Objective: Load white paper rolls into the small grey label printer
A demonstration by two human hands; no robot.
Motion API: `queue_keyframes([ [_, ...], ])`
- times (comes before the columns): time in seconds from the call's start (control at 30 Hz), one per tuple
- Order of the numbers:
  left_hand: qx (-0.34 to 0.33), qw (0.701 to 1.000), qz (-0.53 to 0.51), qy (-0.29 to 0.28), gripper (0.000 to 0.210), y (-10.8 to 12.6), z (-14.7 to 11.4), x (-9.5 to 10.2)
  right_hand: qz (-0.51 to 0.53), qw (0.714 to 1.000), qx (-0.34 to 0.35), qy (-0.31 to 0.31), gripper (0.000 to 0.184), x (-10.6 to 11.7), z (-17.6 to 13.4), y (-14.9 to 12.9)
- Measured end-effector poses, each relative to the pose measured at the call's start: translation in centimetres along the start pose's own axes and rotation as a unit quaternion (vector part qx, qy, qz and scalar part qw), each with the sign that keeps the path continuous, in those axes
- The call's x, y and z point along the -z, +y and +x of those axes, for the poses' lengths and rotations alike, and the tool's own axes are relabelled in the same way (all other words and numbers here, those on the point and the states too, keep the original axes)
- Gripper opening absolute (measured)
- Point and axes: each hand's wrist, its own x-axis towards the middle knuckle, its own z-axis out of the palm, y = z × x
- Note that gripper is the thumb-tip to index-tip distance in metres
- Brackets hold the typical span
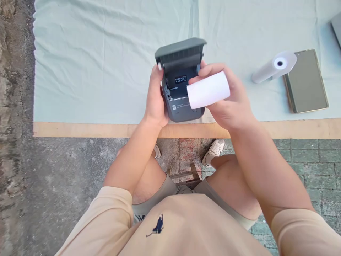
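Note:
A dark grey portable label printer (183, 113) is tilted up near the table's front edge, its lid (181, 48) raised and its paper bay exposed. My left hand (156, 97) grips the printer along its left side. In my right hand (229, 96) is a white paper roll (209, 90), lying in front of the palm. Some right fingers also reach the printer's right side behind the roll. The roll covers the printer's lower right part and overlaps the bay's edge, outside the bay.
A second white paper roll (266, 69) lies to the right, its loose end reaching over a dark phone-like slab (307, 83). A grey object (337, 30) shows at the far right edge. Pale cloth (93, 71) covers the table, with a bare wooden front edge (80, 129).

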Motion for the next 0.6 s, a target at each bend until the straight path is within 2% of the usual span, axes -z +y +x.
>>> queue_keyframes([
  [0.07,0.01,0.999,-0.042,-0.011,0.073,-0.3,0.2,0.3,-0.054,0.998,0.006,-0.013,0.046,0.0,0.0,-0.5],
  [0.2,0.007,0.998,-0.069,-0.008,0.071,-0.7,0.3,0.7,-0.084,0.996,0.009,0.02,0.049,0.0,-0.1,-1.2],
  [0.3,0.029,0.995,-0.094,-0.022,0.066,-0.5,0.0,0.8,-0.082,0.995,0.011,0.047,0.052,0.1,-0.2,-1.1],
  [0.43,0.102,0.973,-0.193,-0.08,0.054,0.6,-0.5,0.6,-0.067,0.995,0.06,0.049,0.044,0.3,-0.3,-0.9],
  [0.47,0.12,0.962,-0.219,-0.114,0.049,0.9,-0.7,0.5,-0.066,0.995,0.065,0.043,0.041,0.3,-0.3,-1.0],
  [0.53,0.144,0.942,-0.261,-0.153,0.043,1.5,-0.8,0.5,-0.084,0.994,0.06,0.029,0.038,0.2,-0.5,-1.4],
  [0.6,0.164,0.932,-0.276,-0.169,0.039,1.9,-0.9,0.6,-0.12,0.991,0.049,0.019,0.039,0.0,-0.7,-2.1],
])
